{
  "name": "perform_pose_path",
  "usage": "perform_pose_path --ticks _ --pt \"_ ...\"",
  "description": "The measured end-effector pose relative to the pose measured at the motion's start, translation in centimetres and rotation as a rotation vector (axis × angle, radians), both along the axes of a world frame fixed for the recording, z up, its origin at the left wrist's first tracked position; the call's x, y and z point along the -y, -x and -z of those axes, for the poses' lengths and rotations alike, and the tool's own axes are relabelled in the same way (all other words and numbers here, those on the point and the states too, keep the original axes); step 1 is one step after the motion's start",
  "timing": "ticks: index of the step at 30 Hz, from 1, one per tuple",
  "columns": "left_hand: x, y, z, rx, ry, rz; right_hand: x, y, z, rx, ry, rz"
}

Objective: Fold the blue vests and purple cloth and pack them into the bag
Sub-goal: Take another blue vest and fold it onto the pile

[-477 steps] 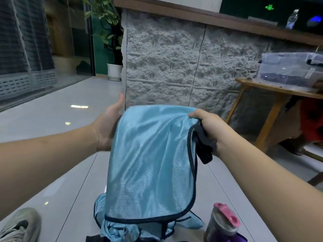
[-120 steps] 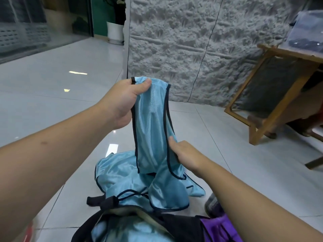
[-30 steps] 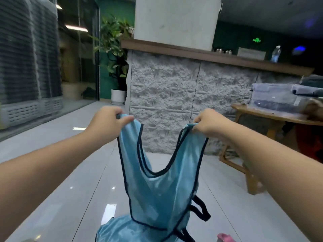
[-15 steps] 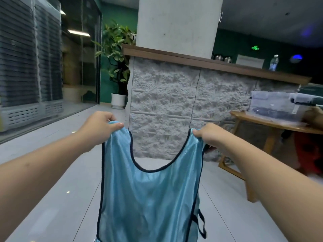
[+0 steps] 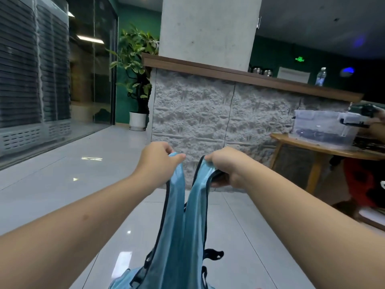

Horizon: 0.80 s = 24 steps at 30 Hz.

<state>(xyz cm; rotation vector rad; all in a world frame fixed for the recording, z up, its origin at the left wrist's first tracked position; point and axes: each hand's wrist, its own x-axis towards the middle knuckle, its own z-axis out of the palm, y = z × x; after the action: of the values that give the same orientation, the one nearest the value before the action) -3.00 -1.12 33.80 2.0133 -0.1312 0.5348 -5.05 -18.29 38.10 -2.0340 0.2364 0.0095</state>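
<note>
A green illuminated sign is glowing high on the dark green back wall, its characters too small to read; no other writing is showing. The left hand and the right hand are holding up a shiny light-blue mesh vest with black binding along its edges, each hand gripping one shoulder strap with its fingers curled tight round the fabric and the thumb pinching on top. The two hands are sitting near each other, so the straps are hanging just beside one another and the thin, sheeny cloth is draping in long vertical folds down to the bottom edge of the view, with black elastic side loops sticking out on its right. Below it, glossy pale grey floor tiles are reflecting the ceiling lights. Behind stands a rough grey stone-textured counter front with a brown wooden top, a smooth concrete pillar and a leafy plant in a white pot. At right, a round wooden desk is carrying a clear plastic storage box.
</note>
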Motion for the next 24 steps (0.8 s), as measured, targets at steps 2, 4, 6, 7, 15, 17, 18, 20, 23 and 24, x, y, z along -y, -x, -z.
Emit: perform_pose_path --ticks 2,4,6,7,15,17,18,20,23,24 --pt "1.2 0.5 0.0 0.041 -0.020 0.022 -0.8 0.3 0.3 0.000 0.028 0.002" --pt "2.2 0.8 0.0 0.071 -0.041 0.039 -1.4 0.5 0.4 0.010 0.054 -0.009" --pt "2.7 0.9 0.1 0.082 -0.059 0.064 -1.6 0.7 0.3 0.024 0.068 -0.009" --pt "2.9 1.0 0.1 0.064 -0.054 0.101 -1.6 0.7 0.3 0.021 0.038 -0.019" --pt "2.7 2.5 -1.8 -0.223 0.267 0.442 0.0 0.5 -0.3 0.022 0.018 -0.311" --pt "2.0 2.2 -1.8 -0.231 0.332 0.502 0.8 0.1 -0.2 0.047 0.024 -0.342" --pt "1.5 1.9 -1.7 -0.212 0.354 0.500 1.1 0.0 -0.2 0.062 0.038 -0.341" --pt "0.3 1.0 -0.8 -0.154 0.347 0.436 1.8 -0.1 -0.2 0.073 0.050 -0.330" --pt "-1.2 -0.4 1.7 -0.211 0.161 0.455 2.8 0.3 -0.8 0.080 0.004 -0.377" --pt "-1.6 -0.7 2.8 -0.267 0.061 0.527 3.2 0.4 -1.0 0.083 -0.003 -0.400"
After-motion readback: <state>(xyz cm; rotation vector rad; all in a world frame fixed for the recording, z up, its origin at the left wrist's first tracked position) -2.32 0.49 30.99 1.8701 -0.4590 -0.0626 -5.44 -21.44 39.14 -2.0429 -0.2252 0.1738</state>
